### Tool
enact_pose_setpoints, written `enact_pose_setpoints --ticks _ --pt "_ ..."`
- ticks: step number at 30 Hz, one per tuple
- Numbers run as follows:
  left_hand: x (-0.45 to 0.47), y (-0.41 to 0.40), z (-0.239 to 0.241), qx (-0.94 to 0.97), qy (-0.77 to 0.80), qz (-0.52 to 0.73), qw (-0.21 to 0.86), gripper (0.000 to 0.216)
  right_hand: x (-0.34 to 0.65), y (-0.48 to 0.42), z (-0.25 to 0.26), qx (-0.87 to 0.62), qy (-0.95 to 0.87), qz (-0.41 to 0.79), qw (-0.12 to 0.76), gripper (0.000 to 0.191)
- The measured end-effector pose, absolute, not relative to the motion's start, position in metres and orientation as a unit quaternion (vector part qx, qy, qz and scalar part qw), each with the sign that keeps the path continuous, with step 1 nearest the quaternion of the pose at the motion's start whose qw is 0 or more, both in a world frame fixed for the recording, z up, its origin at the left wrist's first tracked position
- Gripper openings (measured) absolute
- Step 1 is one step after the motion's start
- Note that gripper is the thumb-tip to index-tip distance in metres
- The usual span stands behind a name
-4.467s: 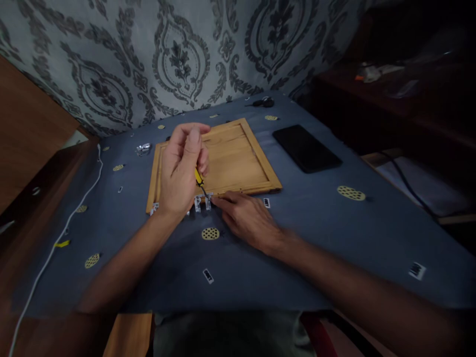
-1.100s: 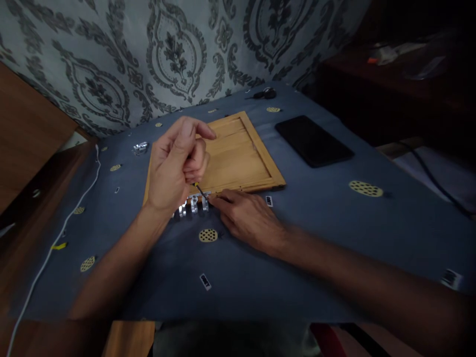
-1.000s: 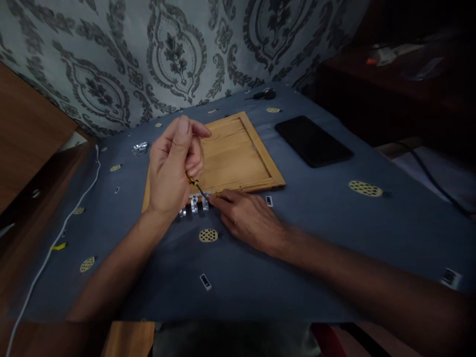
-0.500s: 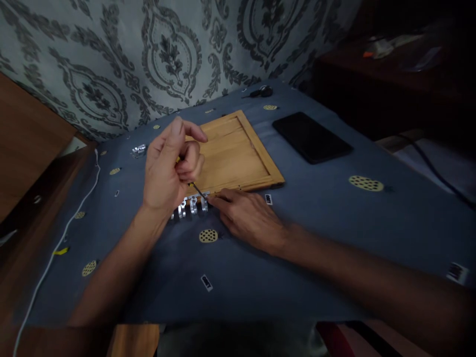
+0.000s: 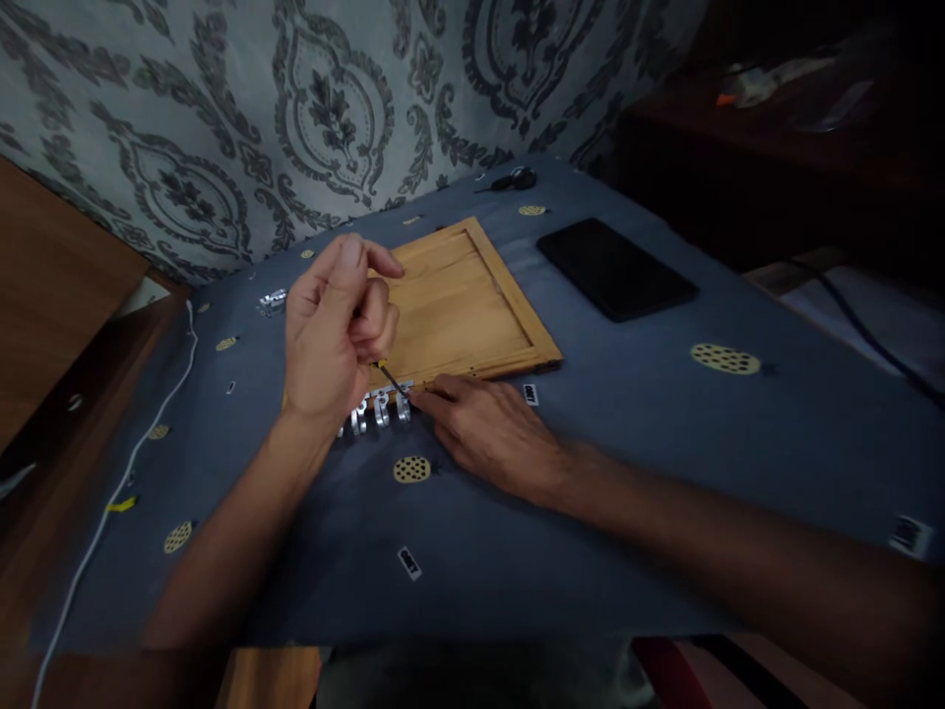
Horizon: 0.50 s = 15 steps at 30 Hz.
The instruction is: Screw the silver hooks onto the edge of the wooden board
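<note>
A wooden panel (image 5: 465, 305) with a raised frame lies flat on a blue cloth-covered table (image 5: 664, 433). A shiny metal hook rack (image 5: 376, 409) sits against the panel's near edge. My left hand (image 5: 336, 330) is closed round a small yellow-handled screwdriver (image 5: 387, 373), whose dark tip points down at the right end of the rack. My right hand (image 5: 487, 433) rests on the cloth just right of the rack, fingertips pressed against the rack's end by the screwdriver tip.
A black phone (image 5: 616, 268) lies right of the panel. A second metal piece (image 5: 272, 301) sits at the back left, a dark small object (image 5: 517, 179) near the patterned wall. A white cable (image 5: 125, 463) runs along the left edge. Dark furniture stands at right.
My left hand's fingers have shifted round the screwdriver handle, as if twisting it, while the tip stays at the rack. My right hand has stayed put. The view drifted slightly.
</note>
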<state>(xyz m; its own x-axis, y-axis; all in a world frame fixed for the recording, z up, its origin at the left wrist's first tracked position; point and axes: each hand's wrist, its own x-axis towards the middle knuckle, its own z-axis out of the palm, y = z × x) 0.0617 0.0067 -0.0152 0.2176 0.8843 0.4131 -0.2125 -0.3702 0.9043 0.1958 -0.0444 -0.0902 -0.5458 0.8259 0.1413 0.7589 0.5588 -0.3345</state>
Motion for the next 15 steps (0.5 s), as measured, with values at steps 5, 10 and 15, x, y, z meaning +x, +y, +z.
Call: enact_pose_setpoints --ticks 5,10,15 --pt "0.054 0.012 -0.015 0.612 0.267 0.543 0.509 0.030 0.195 -0.044 -0.090 -0.460 -0.869 0.117 0.139 0.030" --pt "0.065 0.000 -0.017 0.582 0.302 0.616 0.436 0.026 0.196 -0.044 -0.092 -0.454 -0.871 0.118 0.145 0.031" --pt "0.070 -0.002 -0.017 0.579 0.281 0.616 0.453 0.031 0.196 -0.043 -0.093 -0.451 -0.872 0.116 0.150 0.030"
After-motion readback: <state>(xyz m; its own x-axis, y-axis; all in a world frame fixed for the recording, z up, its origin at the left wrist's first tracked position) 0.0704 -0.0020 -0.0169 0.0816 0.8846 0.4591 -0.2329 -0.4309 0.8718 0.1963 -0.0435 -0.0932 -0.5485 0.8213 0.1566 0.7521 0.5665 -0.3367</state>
